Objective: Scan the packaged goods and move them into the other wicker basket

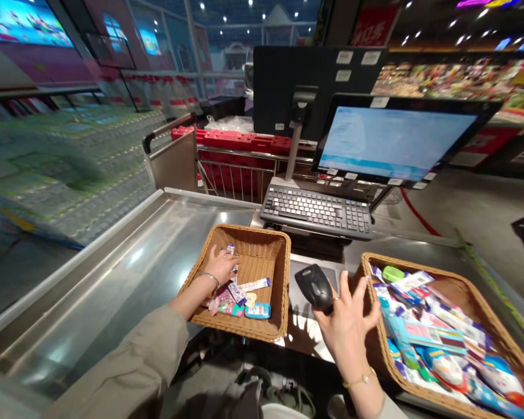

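Note:
My left hand (222, 267) reaches into the left wicker basket (287, 279), its fingers apart over slim white-and-purple packets (255, 284). I cannot see a firm hold on any of them. Near the basket's front lie a blue packaged item (257, 311) and several small colourful packs (230, 309). To the right, my right hand (348, 317) pinches a black handheld barcode scanner (313, 285) between thumb and index finger, with the other fingers raised and spread. The scanner is above the counter, between the two baskets.
A second wicker basket (367, 259), full of colourful packaged goods, stands at the right. Behind the counter (126, 273) are a black keyboard (317, 210), a lit monitor (393, 142) and a second screen's back (275, 87). A metal cart (172, 157) stands beyond.

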`<state>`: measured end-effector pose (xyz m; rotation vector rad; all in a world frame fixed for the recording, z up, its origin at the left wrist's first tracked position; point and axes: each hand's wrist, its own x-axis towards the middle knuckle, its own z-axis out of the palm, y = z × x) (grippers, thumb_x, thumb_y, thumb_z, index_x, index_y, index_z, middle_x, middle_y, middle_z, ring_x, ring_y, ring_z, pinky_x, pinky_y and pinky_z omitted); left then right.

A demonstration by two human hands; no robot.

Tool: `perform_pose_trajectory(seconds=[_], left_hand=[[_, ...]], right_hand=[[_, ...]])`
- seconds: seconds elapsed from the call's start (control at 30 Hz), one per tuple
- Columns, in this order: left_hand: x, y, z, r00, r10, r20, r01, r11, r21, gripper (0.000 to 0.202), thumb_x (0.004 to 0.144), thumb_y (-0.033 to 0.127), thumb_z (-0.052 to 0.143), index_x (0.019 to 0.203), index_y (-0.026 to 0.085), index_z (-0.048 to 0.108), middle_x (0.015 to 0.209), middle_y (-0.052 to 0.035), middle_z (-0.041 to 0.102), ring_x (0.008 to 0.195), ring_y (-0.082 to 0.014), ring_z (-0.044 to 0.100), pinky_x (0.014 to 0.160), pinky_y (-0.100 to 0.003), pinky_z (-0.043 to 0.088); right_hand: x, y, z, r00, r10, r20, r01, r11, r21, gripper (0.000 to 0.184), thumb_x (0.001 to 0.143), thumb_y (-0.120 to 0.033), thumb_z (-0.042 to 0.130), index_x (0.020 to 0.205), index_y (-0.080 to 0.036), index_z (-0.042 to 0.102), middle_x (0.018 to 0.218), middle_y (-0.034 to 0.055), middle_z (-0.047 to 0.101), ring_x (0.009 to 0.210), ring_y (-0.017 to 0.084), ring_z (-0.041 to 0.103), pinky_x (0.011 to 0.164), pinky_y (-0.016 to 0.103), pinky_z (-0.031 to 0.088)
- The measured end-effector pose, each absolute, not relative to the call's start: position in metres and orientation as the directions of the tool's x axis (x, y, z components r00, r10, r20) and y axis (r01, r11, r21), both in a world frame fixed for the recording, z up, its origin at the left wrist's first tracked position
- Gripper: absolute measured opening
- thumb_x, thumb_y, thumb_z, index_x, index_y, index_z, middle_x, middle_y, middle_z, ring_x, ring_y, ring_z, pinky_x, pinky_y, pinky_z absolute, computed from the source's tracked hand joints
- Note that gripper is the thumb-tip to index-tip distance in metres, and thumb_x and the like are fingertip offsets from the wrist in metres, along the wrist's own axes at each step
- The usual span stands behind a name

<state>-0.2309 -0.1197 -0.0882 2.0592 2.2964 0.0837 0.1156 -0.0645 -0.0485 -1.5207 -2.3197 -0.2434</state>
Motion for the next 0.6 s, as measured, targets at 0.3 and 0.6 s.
perform_pose_trajectory(seconds=[0.3, 0.6], left_hand=[[-0.238, -0.122, -0.109, 0.072, 0.993, -0.089, 0.995, -0.065, 0.073, 0.021, 0.074, 0.011, 0.062, 0.076, 0.031, 0.070, 0.092, -0.0006, 0.072, 0.112, -0.0207, 0.055, 0.113, -0.059, 0.005], [-0.240, -0.121, -0.127, 0.110, 0.986, -0.122, 0.992, -0.100, 0.081, 0.027, 0.080, 0.008, 0.052, 0.064, 0.025, 0.066, 0.076, -0.0029, 0.072, 0.098, -0.0193, 0.059, 0.113, -0.055, 0.007]], right_hand=[[0.107, -0.063, -0.048, -0.377, 0.843, 0.383, 0.905, 0.424, -0.043, 0.037, 0.081, -0.037, 0.049, 0.111, -0.021, 0.065, 0.150, 0.0120, 0.036, 0.144, 0.038, 0.005, 0.103, 0.064, 0.015], [0.108, -0.061, -0.049, -0.364, 0.850, 0.380, 0.908, 0.416, -0.060, 0.037, 0.082, -0.035, 0.050, 0.113, -0.021, 0.065, 0.149, 0.0118, 0.037, 0.144, 0.037, 0.005, 0.102, 0.066, 0.017]])
